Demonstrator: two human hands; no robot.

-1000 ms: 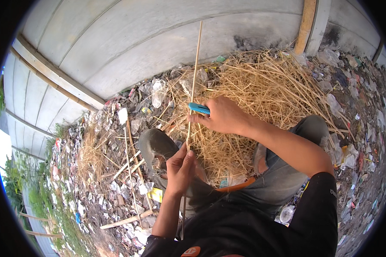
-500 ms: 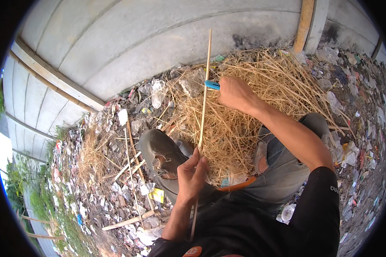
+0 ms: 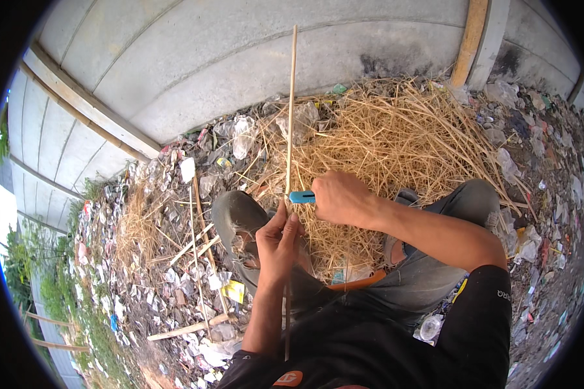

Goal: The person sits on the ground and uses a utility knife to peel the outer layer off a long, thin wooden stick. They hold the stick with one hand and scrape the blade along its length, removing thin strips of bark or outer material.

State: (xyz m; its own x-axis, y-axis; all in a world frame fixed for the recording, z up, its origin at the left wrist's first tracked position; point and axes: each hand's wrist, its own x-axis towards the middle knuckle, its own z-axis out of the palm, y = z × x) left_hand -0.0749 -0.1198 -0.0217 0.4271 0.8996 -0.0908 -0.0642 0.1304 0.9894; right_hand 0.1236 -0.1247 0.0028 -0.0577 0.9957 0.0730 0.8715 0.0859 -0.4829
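Observation:
A long, thin bamboo strip (image 3: pixel 291 110) stands lengthwise before me, its far tip against the view of the grey wall and its near part running down past my lap. My left hand (image 3: pixel 279 243) pinches it between thumb and fingers, above my bent left knee. In my right fist (image 3: pixel 342 198) is a blue utility knife (image 3: pixel 302 197), whose front end meets the strip just beyond my left fingertips. The blade itself is too small to make out. Under both hands lies a heap of dry, straw-coloured shavings (image 3: pixel 383 149).
Grey concrete panel walls (image 3: pixel 227 58) rise ahead and to the left, with a bamboo post (image 3: pixel 468 45) against the far one. Plastic litter covers the ground. Thin sticks (image 3: pixel 196 253) and a thicker bamboo piece (image 3: pixel 188 329) lie left of my crossed legs.
My right hand has drawn the knife back along the strip toward my left hand. The strip's far end has swung a little left and now reaches higher in view.

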